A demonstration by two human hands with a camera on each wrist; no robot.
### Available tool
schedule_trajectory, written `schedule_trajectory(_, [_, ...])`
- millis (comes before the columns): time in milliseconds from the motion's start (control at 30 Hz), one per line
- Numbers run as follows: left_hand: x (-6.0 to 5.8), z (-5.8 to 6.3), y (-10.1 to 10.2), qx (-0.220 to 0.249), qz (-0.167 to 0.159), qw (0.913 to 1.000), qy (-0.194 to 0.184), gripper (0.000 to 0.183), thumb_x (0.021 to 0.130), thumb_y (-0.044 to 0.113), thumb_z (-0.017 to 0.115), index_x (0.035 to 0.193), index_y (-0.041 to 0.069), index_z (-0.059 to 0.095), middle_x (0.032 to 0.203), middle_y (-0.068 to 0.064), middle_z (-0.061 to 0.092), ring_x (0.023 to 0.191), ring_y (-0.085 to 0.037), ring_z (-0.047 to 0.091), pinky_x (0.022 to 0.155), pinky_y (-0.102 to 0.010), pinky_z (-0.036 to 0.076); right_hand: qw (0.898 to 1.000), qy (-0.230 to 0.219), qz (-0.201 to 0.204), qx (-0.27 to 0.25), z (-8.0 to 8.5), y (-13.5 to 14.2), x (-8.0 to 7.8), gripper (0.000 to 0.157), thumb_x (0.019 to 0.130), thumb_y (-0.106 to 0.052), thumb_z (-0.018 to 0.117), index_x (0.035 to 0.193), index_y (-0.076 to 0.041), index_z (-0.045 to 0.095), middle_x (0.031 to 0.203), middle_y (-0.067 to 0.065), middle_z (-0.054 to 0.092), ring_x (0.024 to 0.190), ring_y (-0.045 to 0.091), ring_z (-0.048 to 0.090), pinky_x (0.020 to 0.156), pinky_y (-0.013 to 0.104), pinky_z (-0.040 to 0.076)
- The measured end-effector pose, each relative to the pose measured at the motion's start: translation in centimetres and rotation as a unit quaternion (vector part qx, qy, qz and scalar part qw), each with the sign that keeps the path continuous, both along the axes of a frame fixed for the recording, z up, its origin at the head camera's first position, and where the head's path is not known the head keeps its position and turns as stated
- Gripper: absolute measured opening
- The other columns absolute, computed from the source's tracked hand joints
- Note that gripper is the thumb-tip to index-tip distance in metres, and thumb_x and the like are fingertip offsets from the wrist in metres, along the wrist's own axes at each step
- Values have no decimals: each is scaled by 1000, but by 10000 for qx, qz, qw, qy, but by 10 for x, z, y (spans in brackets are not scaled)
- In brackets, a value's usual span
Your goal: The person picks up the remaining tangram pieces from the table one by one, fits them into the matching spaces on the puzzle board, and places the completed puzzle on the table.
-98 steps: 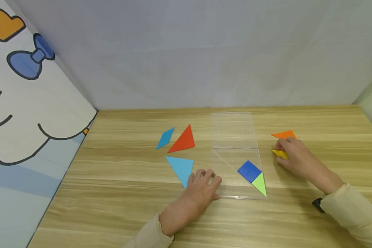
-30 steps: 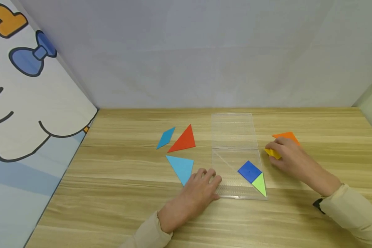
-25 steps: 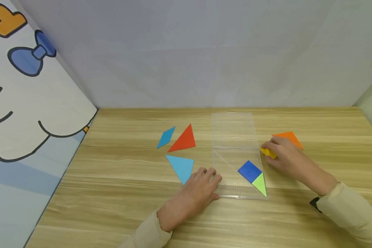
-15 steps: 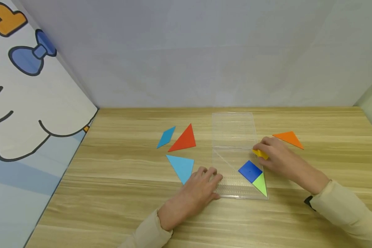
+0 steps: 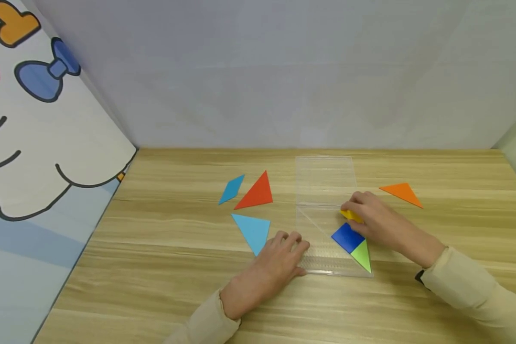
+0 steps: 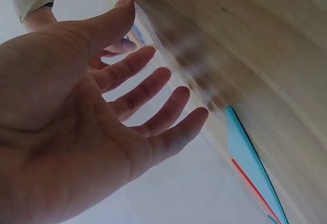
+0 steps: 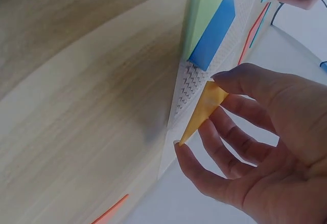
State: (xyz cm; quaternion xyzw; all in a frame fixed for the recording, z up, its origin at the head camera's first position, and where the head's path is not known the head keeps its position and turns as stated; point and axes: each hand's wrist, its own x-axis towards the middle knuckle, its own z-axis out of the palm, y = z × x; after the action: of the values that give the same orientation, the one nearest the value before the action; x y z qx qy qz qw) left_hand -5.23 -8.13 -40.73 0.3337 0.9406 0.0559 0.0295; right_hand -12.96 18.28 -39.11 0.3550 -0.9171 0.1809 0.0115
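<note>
In the head view my right hand (image 5: 380,222) pinches a yellow tangram piece (image 5: 351,216) over the clear hinged case (image 5: 322,179). The right wrist view shows the yellow piece (image 7: 207,106) between thumb and fingers, a little above the case. Inside the near half of the case lie a dark blue square (image 5: 347,238) and a light green triangle (image 5: 362,255), edge to edge. My left hand (image 5: 271,270) rests at the case's near left corner, fingers relaxed and slightly bent; the left wrist view shows nothing in its palm.
Left of the case lie a light blue triangle (image 5: 253,231), partly behind my left hand, a red triangle (image 5: 258,192) and a blue parallelogram (image 5: 231,189). To the right is an orange triangle (image 5: 403,194). A pale wall (image 5: 284,76) rises behind the wooden table (image 5: 163,239).
My right hand, holding the yellow piece, has moved left from beside the orange triangle to above the case. The left hand has stayed in place.
</note>
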Motion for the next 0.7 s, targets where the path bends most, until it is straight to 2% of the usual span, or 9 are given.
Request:
schedule_trajectory(300, [-1,0,2,-113,104,9998,-162,45,94,39,73,130,15,59,128,-3,56,116,-26,57,94,-37,51,9999,-59,132,-37,-1,-9,0,24,88,0,75,112,1,72,99,9,61,88,24,54,74,38,51])
schedule_trajectory(700, [0,-1,1,-70,71,9999,-34,45,93,39,74,128,15,59,125,-2,55,114,-25,56,93,-35,52,9996,-109,241,-37,-3,-18,0,25,88,-1,77,113,1,73,101,9,63,91,25,57,76,39,52])
